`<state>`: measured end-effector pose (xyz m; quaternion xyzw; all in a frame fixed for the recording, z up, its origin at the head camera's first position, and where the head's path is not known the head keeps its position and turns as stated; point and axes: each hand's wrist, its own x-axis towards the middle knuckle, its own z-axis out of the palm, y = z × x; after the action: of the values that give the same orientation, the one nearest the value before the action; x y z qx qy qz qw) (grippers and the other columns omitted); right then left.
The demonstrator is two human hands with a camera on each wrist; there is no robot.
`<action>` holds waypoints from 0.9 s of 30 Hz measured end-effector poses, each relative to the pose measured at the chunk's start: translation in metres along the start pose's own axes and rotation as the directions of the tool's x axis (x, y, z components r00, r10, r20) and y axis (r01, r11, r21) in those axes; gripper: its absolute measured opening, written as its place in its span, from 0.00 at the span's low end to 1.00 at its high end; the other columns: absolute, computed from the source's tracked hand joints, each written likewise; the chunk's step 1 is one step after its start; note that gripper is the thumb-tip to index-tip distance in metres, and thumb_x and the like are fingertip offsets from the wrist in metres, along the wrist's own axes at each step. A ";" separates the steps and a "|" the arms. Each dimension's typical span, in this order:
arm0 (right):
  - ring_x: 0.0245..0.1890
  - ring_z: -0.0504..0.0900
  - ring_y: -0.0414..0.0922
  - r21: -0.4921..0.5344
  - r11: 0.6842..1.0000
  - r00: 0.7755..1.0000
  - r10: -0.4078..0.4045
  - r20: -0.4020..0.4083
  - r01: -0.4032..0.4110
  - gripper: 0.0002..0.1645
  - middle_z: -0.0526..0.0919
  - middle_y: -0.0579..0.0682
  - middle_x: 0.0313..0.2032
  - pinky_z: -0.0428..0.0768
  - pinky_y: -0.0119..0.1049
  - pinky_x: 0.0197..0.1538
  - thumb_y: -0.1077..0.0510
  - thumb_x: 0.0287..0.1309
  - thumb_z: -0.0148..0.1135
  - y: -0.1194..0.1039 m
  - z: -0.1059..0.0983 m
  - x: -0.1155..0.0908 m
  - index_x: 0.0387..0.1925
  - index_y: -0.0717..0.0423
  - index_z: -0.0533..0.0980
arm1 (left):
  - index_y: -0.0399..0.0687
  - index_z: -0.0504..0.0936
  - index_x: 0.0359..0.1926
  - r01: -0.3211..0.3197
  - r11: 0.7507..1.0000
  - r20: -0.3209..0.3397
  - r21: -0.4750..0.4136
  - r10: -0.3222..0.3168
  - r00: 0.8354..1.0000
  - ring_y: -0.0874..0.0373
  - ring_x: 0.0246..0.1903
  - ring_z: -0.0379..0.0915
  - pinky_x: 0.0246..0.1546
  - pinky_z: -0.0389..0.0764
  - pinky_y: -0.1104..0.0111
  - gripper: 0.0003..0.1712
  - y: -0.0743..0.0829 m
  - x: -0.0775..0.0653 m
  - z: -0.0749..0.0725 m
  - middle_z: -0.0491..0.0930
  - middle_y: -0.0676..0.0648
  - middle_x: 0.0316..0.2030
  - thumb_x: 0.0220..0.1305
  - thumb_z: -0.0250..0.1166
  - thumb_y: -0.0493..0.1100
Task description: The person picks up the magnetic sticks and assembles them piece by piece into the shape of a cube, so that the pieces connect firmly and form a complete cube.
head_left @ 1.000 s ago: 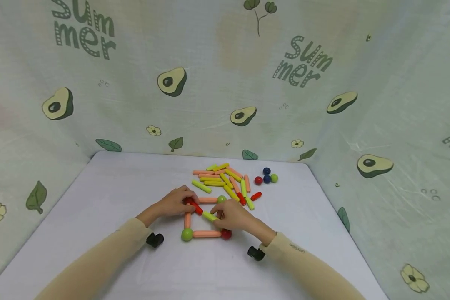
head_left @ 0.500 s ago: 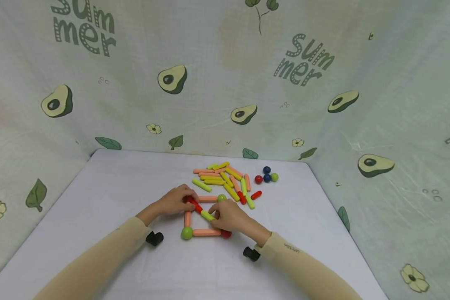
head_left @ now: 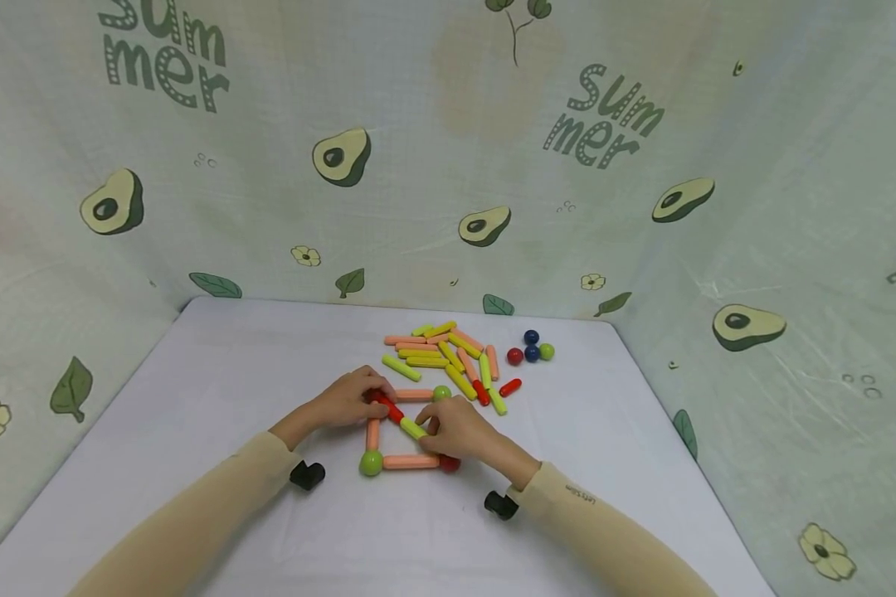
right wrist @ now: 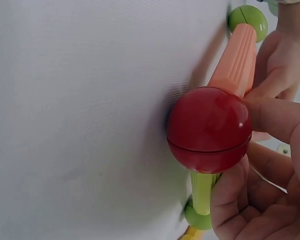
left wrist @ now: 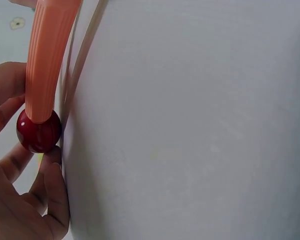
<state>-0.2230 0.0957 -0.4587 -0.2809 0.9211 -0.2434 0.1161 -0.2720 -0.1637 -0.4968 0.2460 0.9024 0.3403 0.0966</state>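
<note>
My left hand (head_left: 353,400) grips the red ball (left wrist: 39,131) at the far left corner of a square of plastic rods and balls. From that corner a short red rod (head_left: 392,410) runs diagonally inward. Its end meets a lime-green rod (head_left: 413,428), which my right hand (head_left: 459,429) pinches between thumb and fingers. Below the right fingers is the near right corner's red ball (right wrist: 209,129), joined to a peach rod (head_left: 411,462). The lime-green rod's lower end is hidden under the hand. Green balls mark the near left (head_left: 371,463) and far right (head_left: 442,394) corners.
Behind the square lies a loose pile of yellow (head_left: 427,362), peach, lime-green and red rods. To its right stand two blue balls (head_left: 532,354), a red ball (head_left: 515,356) and a green ball (head_left: 547,351). A printed cloth surrounds the white table (head_left: 194,390).
My right hand has shifted slightly left with the lime-green rod, closing the small gap to the red rod. The left hand has kept its place on the corner.
</note>
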 end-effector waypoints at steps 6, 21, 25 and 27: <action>0.26 0.79 0.33 0.003 1.000 0.999 -0.016 -0.049 0.016 0.14 0.86 0.42 0.27 0.80 0.27 0.31 0.58 0.61 0.77 0.002 0.004 -0.001 0.48 0.59 0.88 | 0.57 0.87 0.54 -0.026 1.000 -0.046 -0.006 0.026 0.999 0.51 0.52 0.72 0.54 0.77 0.55 0.13 0.003 -0.005 -0.001 0.76 0.45 0.57 0.71 0.71 0.42; 0.25 0.78 0.35 0.080 0.996 0.993 0.052 -0.105 -0.044 0.14 0.83 0.40 0.25 0.79 0.28 0.26 0.56 0.61 0.77 -0.008 0.011 0.000 0.47 0.58 0.89 | 0.69 0.87 0.45 -0.119 0.983 -0.062 0.139 0.129 0.990 0.55 0.52 0.63 0.45 0.75 0.62 0.17 0.030 -0.061 0.018 0.76 0.59 0.52 0.57 0.83 0.53; 0.26 0.78 0.36 0.096 0.994 0.993 0.070 -0.098 -0.060 0.15 0.83 0.41 0.25 0.79 0.28 0.26 0.56 0.61 0.77 -0.013 0.011 -0.001 0.48 0.58 0.89 | 0.70 0.87 0.44 -0.075 0.984 -0.107 0.160 0.093 0.990 0.54 0.56 0.65 0.49 0.77 0.60 0.19 0.029 -0.069 0.018 0.75 0.56 0.58 0.53 0.86 0.50; 0.27 0.78 0.36 0.105 0.993 0.993 0.071 -0.092 -0.061 0.15 0.84 0.41 0.27 0.79 0.28 0.27 0.56 0.62 0.77 -0.015 0.011 -0.001 0.48 0.58 0.89 | 0.68 0.88 0.44 -0.049 0.989 -0.134 0.140 0.067 0.989 0.52 0.55 0.67 0.50 0.77 0.58 0.19 0.029 -0.072 0.017 0.74 0.53 0.59 0.53 0.86 0.48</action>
<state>-0.2113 0.0811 -0.4597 -0.2321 0.9207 -0.2993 0.0938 -0.1937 -0.1718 -0.4901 0.2541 0.9206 0.2966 0.0069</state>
